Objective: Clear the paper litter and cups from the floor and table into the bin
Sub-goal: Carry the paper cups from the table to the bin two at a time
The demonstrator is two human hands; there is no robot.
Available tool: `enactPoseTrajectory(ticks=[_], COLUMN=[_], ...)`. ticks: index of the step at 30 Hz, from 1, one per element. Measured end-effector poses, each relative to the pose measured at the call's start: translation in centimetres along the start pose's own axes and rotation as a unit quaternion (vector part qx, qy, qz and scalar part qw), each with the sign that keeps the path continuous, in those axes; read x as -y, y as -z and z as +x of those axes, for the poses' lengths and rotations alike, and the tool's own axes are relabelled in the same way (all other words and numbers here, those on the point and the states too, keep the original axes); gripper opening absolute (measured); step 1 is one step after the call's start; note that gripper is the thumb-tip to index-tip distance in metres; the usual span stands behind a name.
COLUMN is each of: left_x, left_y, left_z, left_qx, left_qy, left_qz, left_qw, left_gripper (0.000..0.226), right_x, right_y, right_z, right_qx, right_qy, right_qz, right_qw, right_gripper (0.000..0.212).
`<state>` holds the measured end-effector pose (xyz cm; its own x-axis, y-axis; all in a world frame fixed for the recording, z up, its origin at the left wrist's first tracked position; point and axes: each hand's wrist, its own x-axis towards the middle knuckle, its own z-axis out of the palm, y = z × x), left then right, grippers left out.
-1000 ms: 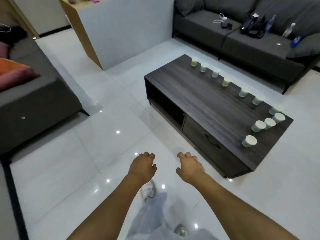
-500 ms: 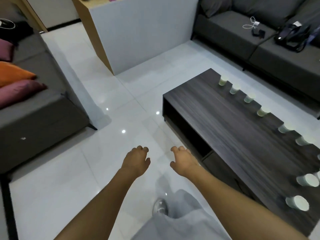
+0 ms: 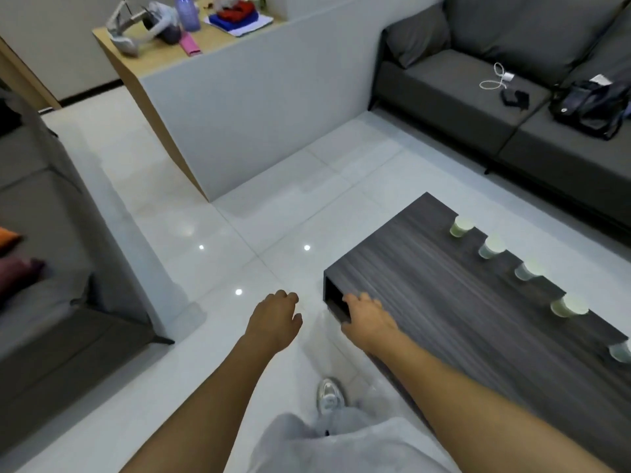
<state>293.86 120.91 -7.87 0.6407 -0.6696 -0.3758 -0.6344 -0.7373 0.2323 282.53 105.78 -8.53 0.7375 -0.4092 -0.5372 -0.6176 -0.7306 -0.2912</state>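
Five pale paper cups stand upright in a spaced row along the far edge of the dark wooden coffee table, running toward the right.

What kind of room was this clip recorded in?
Most likely a living room or lounge: a dark grey sofa along the far side, a low dark wood coffee table with paper cups along its edge, and glossy white floor tiles.

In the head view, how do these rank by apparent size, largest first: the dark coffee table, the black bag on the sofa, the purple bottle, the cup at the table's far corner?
1. Coffee table
2. Black bag
3. Purple bottle and far-corner cup: they look alike, and the bottle stands farther away and is cut off by the frame edge, so no ranking.
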Motion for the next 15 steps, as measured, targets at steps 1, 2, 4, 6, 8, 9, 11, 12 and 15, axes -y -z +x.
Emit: enactPoseTrajectory(ticks=[1, 2, 4, 6, 8, 9, 11, 12, 15], left_x=[0.3, 0.8, 2.0, 3.3, 4.9, 5.9, 7.6, 8.5, 10.5], left_y=[1.0, 2.0, 3.7, 5.0, 6.3, 7.1, 8.8, 9.9, 13.3], left_z=[1.6, 3.6, 7.4, 10.9, 15.0, 17.6, 21.9, 24.6, 31.3], left_qx=[-0.001, 0.002, 0.008, 0.019, 0.034, 0.039, 0.051, 0.053, 0.061], left_qy=[-0.002, -0.006, -0.016, -0.021, -0.035, -0.046, -0.058, -0.068, -0.099], left_qz=[-0.002, -0.006, -0.003, -0.002, 0.010, 0.022, 0.036, 0.041, 0.061], left_qw=[1.000, 1.000, 1.000, 1.000, 0.999, 0.998, 0.996, 0.995, 0.991], left_gripper=[0.041, 0.041, 0.042, 0.042, 0.041, 0.041, 0.041, 0.041, 0.043], right_x=[0.4, 1.0, 1.9, 2.8, 3.7, 4.2, 5.1, 5.7, 7.5], right_y=[1.0, 2.0, 3.5, 4.7, 6.0, 6.7, 8.3, 9.3, 12.0], right_z=[1.4, 3.3, 6.8, 9.9, 13.5, 15.8, 19.5, 21.7, 26.8], right_qx=[0.000, 0.003, 0.014, 0.029, 0.036, 0.030, 0.020, 0.011, 0.005], right_qy=[0.000, -0.004, -0.012, -0.025, -0.042, -0.051, -0.074, -0.086, -0.121], right_qz=[0.006, 0.015, 0.019, 0.023, 0.034, 0.042, 0.063, 0.074, 0.110], right_qw=[1.000, 1.000, 1.000, 0.999, 0.998, 0.997, 0.995, 0.993, 0.986], right_gripper=[0.048, 0.046, 0.046, 0.050, 0.052, 0.052, 0.053, 0.053, 0.055])
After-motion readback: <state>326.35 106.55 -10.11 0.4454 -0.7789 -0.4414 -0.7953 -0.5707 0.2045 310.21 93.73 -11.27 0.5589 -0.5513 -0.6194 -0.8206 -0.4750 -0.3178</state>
